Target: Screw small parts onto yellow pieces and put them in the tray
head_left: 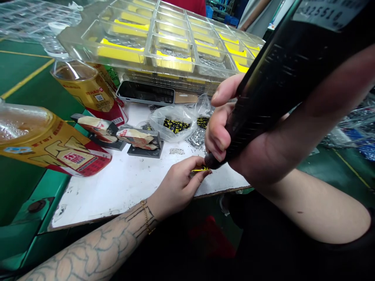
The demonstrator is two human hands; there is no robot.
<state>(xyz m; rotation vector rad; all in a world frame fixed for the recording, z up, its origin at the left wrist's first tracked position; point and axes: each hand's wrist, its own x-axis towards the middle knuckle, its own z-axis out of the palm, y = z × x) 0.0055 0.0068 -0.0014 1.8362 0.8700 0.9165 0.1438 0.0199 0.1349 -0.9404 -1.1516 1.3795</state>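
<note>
My right hand (249,128) is wrapped round a black electric screwdriver (263,78), a thick barrel with a ribbed grip and a printed label, slanting down to the left. Its nose meets a small yellow-and-black part (202,169), which my left hand (181,181) pinches between thumb and fingers just above the white board's front edge. The fingers and the tool's nose hide most of that part. Behind the hands, an open clear plastic bag (158,121) holds many small black and yellow pieces. Tiny dark bits lie scattered beside it.
Two dark blocks (145,151) wrapped with tape stand on the white board (117,191). Drink bottles (64,150) occupy the left. A phone (146,93) leans before stacked clear trays (172,43) with yellow parts. A person in grey (258,15) is at the back.
</note>
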